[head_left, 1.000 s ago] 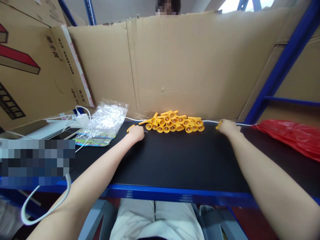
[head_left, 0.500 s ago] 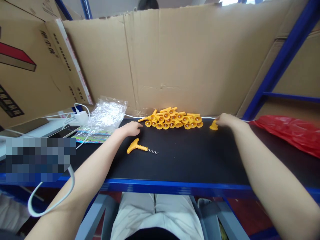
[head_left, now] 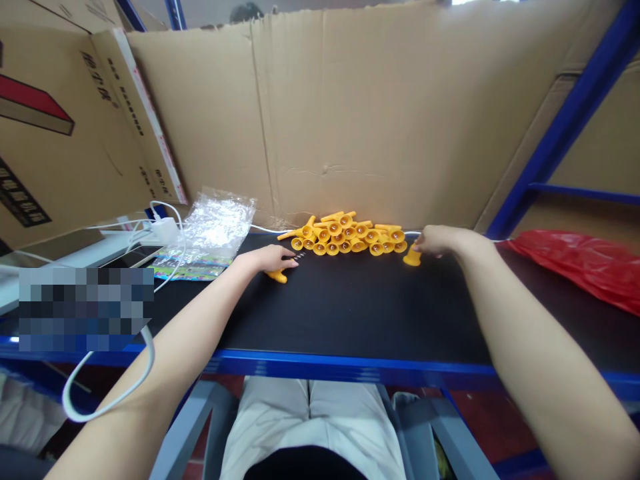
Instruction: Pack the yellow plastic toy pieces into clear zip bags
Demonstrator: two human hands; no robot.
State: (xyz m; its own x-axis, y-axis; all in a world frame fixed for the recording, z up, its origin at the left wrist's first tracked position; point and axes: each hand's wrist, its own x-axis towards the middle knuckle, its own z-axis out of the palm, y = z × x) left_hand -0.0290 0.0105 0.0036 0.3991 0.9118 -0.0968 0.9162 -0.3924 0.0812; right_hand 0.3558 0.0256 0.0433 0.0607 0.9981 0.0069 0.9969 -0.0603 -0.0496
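- Fingers of the left hand (head_left: 271,257) are bent partway over an orange corkscrew (head_left: 278,276) and appear to have hold of its middle; a gap shows between two fingertips, and the palm hides the exact grip.
- That corkscrew is left of centre on the black surface (head_left: 345,313), its handle poking out on the near side and its metal spiral toward the far right.
- Fingers of the right hand (head_left: 436,240) are drawn together on the narrow top of a yellow bell-shaped piece (head_left: 413,257), wide end down, at or close to the surface.
- Judging by this, the step in hand is handling one loose piece per hand, the two well apart. Moving either calls for a secure pinch, with the spiral's tip clear of the fingers.
- Both arms reach well forward, slanting in from the lower corners; both hands are palm-down, the right one bent inward at the wrist.
- Between the hands, slightly beyond, lies a pile of yellow bell-shaped pieces (head_left: 345,235), most mouths facing the person, near the cardboard wall (head_left: 370,120).
- Farther out are a clear plastic bag (head_left: 217,223) on the left and a red plastic bag (head_left: 575,267) on the right.
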